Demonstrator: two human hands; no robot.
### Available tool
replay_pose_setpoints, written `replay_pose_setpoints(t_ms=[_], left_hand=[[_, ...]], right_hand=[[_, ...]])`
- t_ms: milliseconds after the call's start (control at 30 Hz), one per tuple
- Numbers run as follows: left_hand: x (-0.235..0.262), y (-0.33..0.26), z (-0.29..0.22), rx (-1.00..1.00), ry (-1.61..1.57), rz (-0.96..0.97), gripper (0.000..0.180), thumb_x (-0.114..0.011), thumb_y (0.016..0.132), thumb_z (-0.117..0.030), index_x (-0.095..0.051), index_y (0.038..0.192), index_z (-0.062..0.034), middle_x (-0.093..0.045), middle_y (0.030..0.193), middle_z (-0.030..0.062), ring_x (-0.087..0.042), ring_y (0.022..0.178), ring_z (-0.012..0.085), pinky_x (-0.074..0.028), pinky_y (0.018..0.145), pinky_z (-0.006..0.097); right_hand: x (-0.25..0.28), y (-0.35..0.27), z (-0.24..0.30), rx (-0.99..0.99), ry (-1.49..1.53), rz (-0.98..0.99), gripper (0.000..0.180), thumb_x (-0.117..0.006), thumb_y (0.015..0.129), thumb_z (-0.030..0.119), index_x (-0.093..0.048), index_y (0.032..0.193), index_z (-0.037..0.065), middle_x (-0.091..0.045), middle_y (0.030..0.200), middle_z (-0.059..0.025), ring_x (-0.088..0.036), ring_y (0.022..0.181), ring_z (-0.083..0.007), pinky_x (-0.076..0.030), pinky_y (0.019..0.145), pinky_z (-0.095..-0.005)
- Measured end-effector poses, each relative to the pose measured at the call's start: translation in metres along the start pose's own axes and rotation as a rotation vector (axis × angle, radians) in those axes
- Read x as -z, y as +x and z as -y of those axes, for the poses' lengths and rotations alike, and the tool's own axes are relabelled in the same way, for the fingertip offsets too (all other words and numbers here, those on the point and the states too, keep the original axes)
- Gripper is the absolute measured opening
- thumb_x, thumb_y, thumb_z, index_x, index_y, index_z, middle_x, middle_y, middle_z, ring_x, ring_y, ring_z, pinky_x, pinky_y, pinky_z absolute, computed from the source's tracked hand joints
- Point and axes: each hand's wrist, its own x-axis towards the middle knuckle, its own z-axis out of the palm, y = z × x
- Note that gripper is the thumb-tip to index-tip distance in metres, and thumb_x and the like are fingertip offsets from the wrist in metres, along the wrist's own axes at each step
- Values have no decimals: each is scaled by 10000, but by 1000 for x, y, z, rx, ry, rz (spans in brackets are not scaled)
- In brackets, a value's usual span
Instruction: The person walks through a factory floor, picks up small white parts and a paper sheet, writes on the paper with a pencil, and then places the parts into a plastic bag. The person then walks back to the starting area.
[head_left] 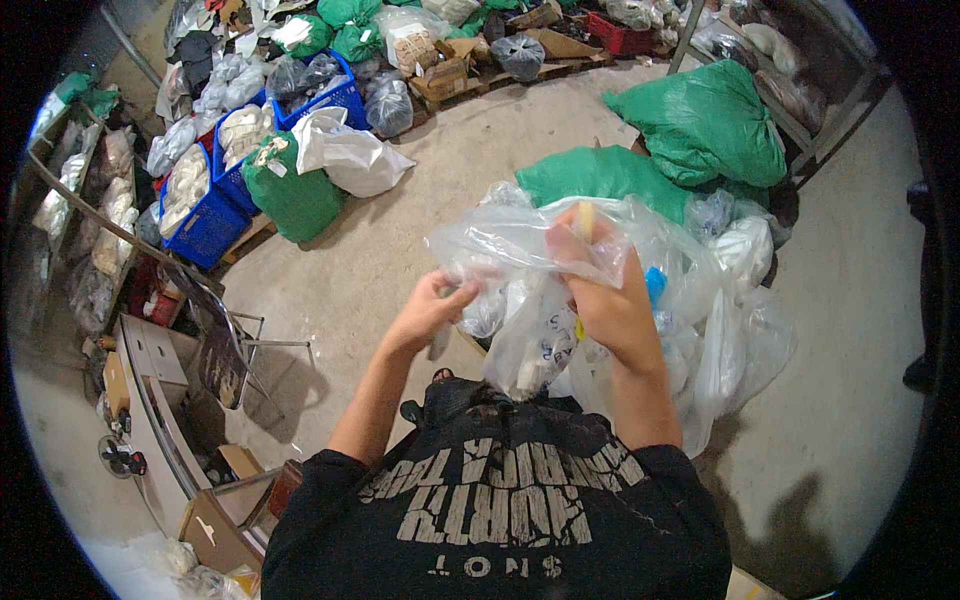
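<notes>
I hold a clear plastic bag [520, 245] up in front of my chest with both hands. My left hand [432, 308] pinches the bag's left edge. My right hand [608, 300] grips its upper right part, and a thin yellow stick [583, 222] stands up between the fingers. Pale objects hang inside the bag's lower end [530, 365]. Below and to the right lies a heap of clear bags [730, 300] holding white and blue things.
Green sacks [705, 120] rest beside a metal rack [800, 90] at the right. Blue crates [215, 200] with white goods, a green sack [295, 195] and a white bag [350, 155] stand at the left. A folding chair [225, 335] and shelves [85, 210] are at the left.
</notes>
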Motion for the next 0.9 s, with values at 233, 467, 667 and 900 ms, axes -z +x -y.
replay_pose_setpoints(t_ms=[233, 467, 667, 900], left_hand=[[-36, 23, -18, -284, -552, 97, 537, -507, 1083, -449, -591, 1419, -39, -519, 782, -49, -393, 606, 56, -347, 558, 224], [-40, 5, -52, -150, -1389, 468, 326, -390, 1102, -397, -501, 961, -124, -606, 1152, 28, -399, 549, 38, -374, 495, 223], [-57, 9, -36, 6, -1358, 509, 281, -338, 1087, -323, -439, 876, -167, -419, 772, -25, -388, 522, 74, -371, 495, 244], [-70, 6, 11, -34, -157, 46, 300, -496, 1117, -330, -649, 1248, -108, -541, 904, -49, -470, 692, 59, -435, 605, 262]], right_hand=[[44, -17, -25, -139, 28, -207, 169, -626, 1031, 109, -711, 1170, 65, -668, 923, 22, -551, 681, -46, -430, 574, -235], [78, -31, -65, -176, 568, -98, 330, -516, 1092, 389, -656, 1231, 124, -731, 1253, -145, -398, 450, 0, -265, 347, -183], [69, -43, -100, -75, 1091, 88, 290, -488, 1104, 430, -519, 957, 181, -648, 889, -20, -291, 386, -24, -252, 327, -188], [72, -57, -141, -405, 442, -118, 199, -632, 1059, 286, -577, 937, 138, -562, 829, 61, -326, 456, -24, -247, 385, -230]])
